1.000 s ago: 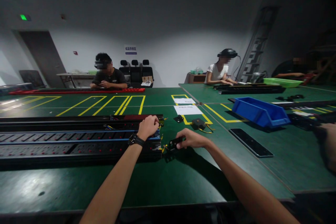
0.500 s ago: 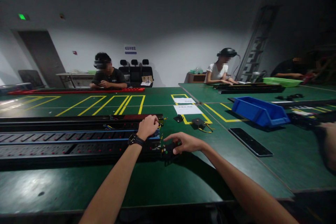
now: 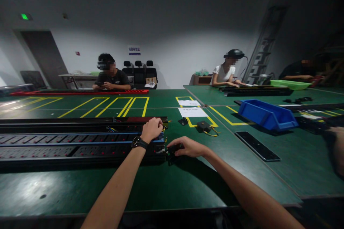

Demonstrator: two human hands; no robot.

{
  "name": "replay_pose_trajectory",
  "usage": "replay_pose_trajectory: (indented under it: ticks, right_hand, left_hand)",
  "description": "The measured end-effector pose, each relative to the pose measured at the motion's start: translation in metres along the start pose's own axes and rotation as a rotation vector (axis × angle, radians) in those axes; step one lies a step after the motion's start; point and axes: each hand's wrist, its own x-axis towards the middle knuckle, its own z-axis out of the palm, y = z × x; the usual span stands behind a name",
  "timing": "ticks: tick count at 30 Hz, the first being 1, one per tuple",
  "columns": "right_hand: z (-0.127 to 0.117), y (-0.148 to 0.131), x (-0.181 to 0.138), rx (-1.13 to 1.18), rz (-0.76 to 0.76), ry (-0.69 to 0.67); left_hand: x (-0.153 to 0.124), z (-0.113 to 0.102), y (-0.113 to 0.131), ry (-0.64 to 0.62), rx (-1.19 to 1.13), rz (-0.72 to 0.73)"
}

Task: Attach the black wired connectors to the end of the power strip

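Observation:
Long black socket strips (image 3: 102, 152) with rows of red dots lie side by side across the left of the table. My left hand (image 3: 152, 129), with a watch on its wrist, curls its fingers over the strips' right end; its fingertips are partly hidden. Just off the near strip's end, my right hand (image 3: 189, 146) pinches a small black end piece (image 3: 170, 153) with a green dot between thumb and fingers. Short wires (image 3: 160, 150) show between that piece and the strip; whether the two touch I cannot tell.
Beyond my right hand lie a black block with yellow wires (image 3: 203, 126), a small black part (image 3: 184, 121) and paper sheets (image 3: 192, 112). A phone (image 3: 257, 146) and a blue bin (image 3: 267, 114) are on the right. Co-workers (image 3: 113, 78) sit across the green table (image 3: 150, 193).
My right index finger, lifted before, has come down onto the black end piece, and the grip has closed. My left hand has stayed on the strips.

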Motion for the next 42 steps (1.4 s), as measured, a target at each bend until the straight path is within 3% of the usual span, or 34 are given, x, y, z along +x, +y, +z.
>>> replay_pose_trajectory:
  ticks: [12, 24, 42]
  right_hand:
    - [0.017, -0.006, 0.01, -0.236, -0.03, 0.134]
    - [0.018, -0.005, 0.011, -0.169, -0.017, 0.101]
    - [0.021, 0.0, 0.011, -0.163, -0.033, 0.188]
  left_hand:
    - [-0.001, -0.001, 0.002, -0.009, 0.004, -0.003]
    - [-0.002, 0.001, -0.001, 0.021, -0.011, 0.024]
    - [0.001, 0.001, -0.001, -0.003, 0.027, 0.005]
